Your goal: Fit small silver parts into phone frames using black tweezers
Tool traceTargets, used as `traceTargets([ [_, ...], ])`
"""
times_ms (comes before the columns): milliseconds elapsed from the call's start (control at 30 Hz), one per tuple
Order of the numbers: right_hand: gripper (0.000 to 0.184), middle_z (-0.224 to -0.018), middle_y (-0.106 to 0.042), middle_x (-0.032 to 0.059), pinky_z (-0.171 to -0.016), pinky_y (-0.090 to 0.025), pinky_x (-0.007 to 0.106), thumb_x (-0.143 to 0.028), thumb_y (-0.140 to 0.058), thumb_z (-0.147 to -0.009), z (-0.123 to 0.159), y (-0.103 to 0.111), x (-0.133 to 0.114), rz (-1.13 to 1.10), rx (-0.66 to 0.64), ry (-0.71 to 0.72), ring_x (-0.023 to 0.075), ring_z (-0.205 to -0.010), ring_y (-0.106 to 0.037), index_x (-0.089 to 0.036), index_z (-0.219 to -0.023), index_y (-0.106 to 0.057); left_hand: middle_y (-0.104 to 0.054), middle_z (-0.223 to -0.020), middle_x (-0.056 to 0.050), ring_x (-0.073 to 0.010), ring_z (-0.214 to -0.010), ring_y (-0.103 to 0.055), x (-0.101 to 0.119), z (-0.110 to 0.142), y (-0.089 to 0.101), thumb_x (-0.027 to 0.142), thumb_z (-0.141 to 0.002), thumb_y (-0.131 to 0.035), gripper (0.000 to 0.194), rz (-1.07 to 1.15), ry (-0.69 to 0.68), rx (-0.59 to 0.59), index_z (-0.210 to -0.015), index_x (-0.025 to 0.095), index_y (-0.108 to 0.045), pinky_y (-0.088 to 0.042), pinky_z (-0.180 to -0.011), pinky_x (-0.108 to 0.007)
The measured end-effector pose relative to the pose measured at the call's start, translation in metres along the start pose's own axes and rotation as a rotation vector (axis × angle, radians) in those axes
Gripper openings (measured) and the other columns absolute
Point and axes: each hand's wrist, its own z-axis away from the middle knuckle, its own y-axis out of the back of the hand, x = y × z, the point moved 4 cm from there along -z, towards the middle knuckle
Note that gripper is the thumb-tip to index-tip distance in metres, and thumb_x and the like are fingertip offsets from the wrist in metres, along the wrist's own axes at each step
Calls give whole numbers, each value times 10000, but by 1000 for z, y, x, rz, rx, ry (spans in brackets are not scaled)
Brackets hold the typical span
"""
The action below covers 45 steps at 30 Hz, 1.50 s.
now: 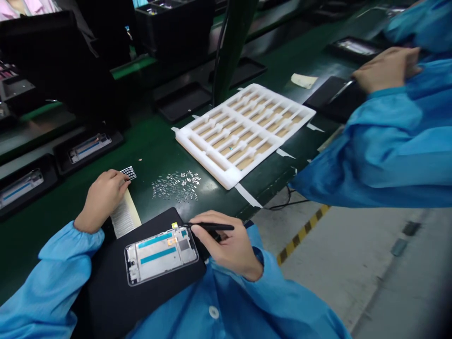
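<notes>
A silver phone frame (160,254) with blue strips lies on a black pad (106,292) in front of me. My right hand (229,245) grips black tweezers (213,227), their tip at the frame's upper right corner, where a small yellow tab (174,225) sticks out. Farther left, my left hand (106,195) is closed, fingertips pinching a sheet of thin, pale strips (125,216) that runs beneath it. Beyond the pad, a scatter of tiny metal pieces (176,186) is spread on the green bench.
A white slotted tray (231,181) is fixed with tape at centre. Phone frames in black trays (116,139) line the left. At right, a co-worker's hand (384,70) holds a thin tool over a black pad (325,94). Dark shallow trays (183,101) sit farther back.
</notes>
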Motion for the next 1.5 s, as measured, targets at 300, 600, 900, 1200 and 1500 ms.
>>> traceTargets([
  [300, 105, -915, -820, 76, -710, -643, 322, -193, -734, -953, 7, 18, 16, 53, 48, -43, 222, -823, -790, -210, -981, -834, -656, -837, -147, -301, -830, -668, 7, -7, -1, 296, -1045, -391, 325, -37, -76, -48, -839, 187, -618, -522, -754, -407],
  [600, 271, -1118, -789, 101, -957, -613, 405, -189, -527, -1077, 4, 17, -11, -34, 42, 35, 240, -1068, -755, -222, -1004, -786, -721, -1074, -61, -211, -947, -707, 49, 47, 39, 410, -1087, -470, 226, 262, -95, 78, -1063, 251, -629, -572, -846, -330],
  [900, 94, -969, -740, 62, -574, -547, 232, -143, -740, -956, 21, -27, -30, -84, -131, 39, 100, -618, -618, -179, -1041, -756, -811, -795, 2, -124, -670, -768, 114, 105, 45, 212, -924, -736, 70, 1201, 106, -8, -861, 212, -766, -629, -646, -167],
  [1200, 115, -998, -730, 69, -818, -614, 259, -100, -631, -1044, 23, -32, -33, 29, -139, 168, 159, -905, -729, -185, -1082, -698, -846, -910, 3, -138, -784, -818, 116, 111, 39, 175, -945, -743, 66, 1345, 89, 20, -946, 226, -785, -670, -764, -187],
  [1500, 306, -969, -729, 101, -603, -534, 303, -113, -358, -1127, 10, -29, -11, 797, -364, 410, 198, -774, -709, -134, -1076, -659, -769, -1114, -75, -251, -999, -745, 93, 118, 30, 335, -1107, -505, 276, 382, -263, -5, -1110, 187, -738, -649, -864, -411],
])
